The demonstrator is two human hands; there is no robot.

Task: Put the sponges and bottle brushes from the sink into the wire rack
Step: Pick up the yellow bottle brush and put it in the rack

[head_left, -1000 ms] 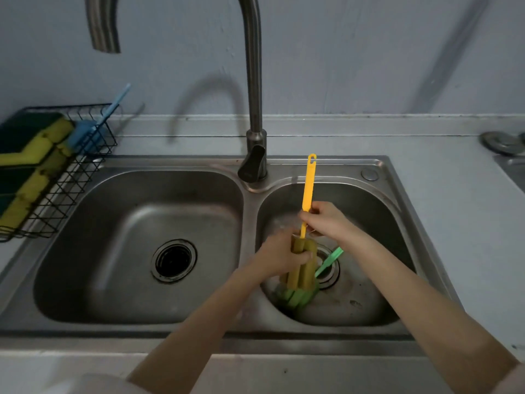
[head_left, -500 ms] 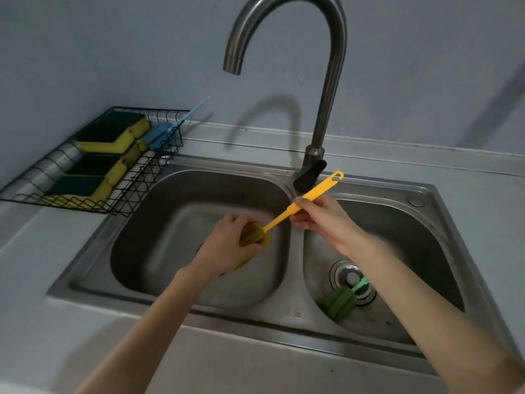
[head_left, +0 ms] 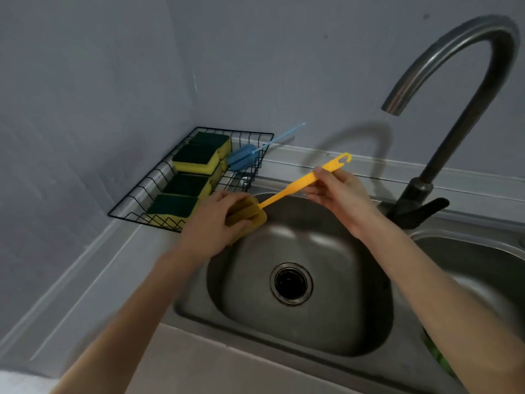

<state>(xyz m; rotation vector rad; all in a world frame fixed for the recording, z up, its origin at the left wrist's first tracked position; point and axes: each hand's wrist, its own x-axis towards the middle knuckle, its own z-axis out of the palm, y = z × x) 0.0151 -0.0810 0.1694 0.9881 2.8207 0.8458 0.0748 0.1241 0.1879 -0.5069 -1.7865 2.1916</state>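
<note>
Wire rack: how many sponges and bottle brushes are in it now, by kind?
Sponges: 4 showing
Bottle brushes: 1, the blue bottle brush
Total: 5
Yellow bottle brush, held over the sink, not counted.

Two hands hold a yellow bottle brush (head_left: 287, 191) over the sink (head_left: 199, 314): left hand (head_left: 218, 223) grips its sponge head, right hand (head_left: 338, 191) pinches the handle (wire rack (head_left: 136, 194) just beside).
</note>
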